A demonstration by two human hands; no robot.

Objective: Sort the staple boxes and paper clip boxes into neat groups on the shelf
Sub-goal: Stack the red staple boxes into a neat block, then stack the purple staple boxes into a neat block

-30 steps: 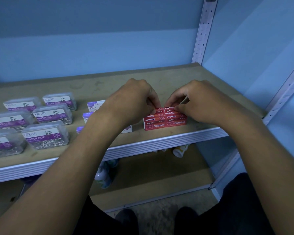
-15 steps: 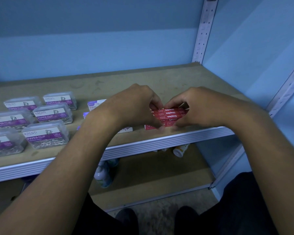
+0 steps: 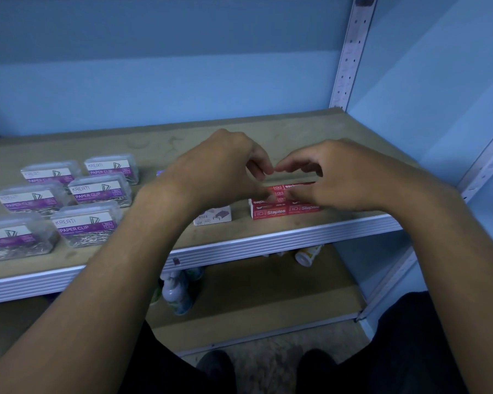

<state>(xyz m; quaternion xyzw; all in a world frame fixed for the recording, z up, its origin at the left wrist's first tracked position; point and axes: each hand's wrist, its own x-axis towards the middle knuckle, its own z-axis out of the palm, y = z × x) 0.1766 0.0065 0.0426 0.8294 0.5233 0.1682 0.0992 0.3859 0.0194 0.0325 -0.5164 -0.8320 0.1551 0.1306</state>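
Both hands' curled fingers on red staple boxes (image 3: 282, 207), tan shelf (image 3: 296, 129), blue walls (image 3: 154, 81)

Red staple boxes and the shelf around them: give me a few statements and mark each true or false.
1. The red staple boxes sit near the shelf's front edge. True.
2. The clear paper clip boxes lie right of the red ones. False: they lie to the left.
3. Both the left hand and right hand are over the red boxes. True.
4. The paper clip boxes are stacked. False: they lie flat in rows.
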